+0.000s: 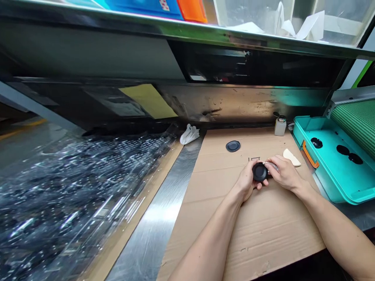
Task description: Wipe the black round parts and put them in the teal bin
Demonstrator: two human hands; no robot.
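Note:
My left hand (248, 180) is closed round a round black plastic part (260, 172), with its dished face turned up toward me. Pinched in my right hand (284, 171) is a thin light-coloured tool (272, 165), whose tip meets the upper right rim of that part. Its exact kind is mostly hidden by the fingers. Another black round part (233, 146) lies on the cardboard sheet (216, 171), beyond my left hand. Just behind my right hand is a cream half-round pad (291, 157).
A small white pump bottle (280, 125) stands at the cardboard's back edge. At right, a turquoise bin (334, 171) holds several black discs beside a green belt (357, 121). Plastic-wrapped trays (73, 195) fill the left side. White crumpled material (190, 134) lies at the back. A shelf overhangs above.

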